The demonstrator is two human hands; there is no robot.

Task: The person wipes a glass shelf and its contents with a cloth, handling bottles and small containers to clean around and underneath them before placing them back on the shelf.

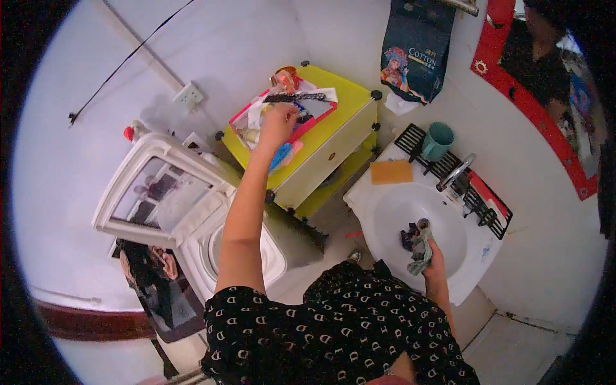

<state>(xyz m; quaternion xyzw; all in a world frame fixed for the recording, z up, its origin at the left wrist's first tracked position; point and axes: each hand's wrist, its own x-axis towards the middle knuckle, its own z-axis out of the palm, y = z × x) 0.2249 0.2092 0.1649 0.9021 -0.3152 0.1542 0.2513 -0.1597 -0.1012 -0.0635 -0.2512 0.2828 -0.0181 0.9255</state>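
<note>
My left hand [280, 123] reaches into a shallow pink-edged box [318, 120] on top of a yellow cabinet. Its fingers are curled together, and whatever they may hold is too small to make out. Just beyond them a long black comb-like piece [295, 97] lies across the box among mixed small items. Over the white sink [382, 215], my right hand [436, 259] is closed on a crumpled grey-green cloth [420, 253]. Small dark cloth-like pieces [408, 236] hang or lie beside it; I cannot tell which.
A yellow cabinet [346, 96] stands left of the sink. A faucet [457, 173], a teal mug [437, 141] and an orange-tan sponge-like block [391, 172] are at the sink's back. To the left, a washing machine's lid [160, 186] stands raised. A dark bag [417, 54] hangs above.
</note>
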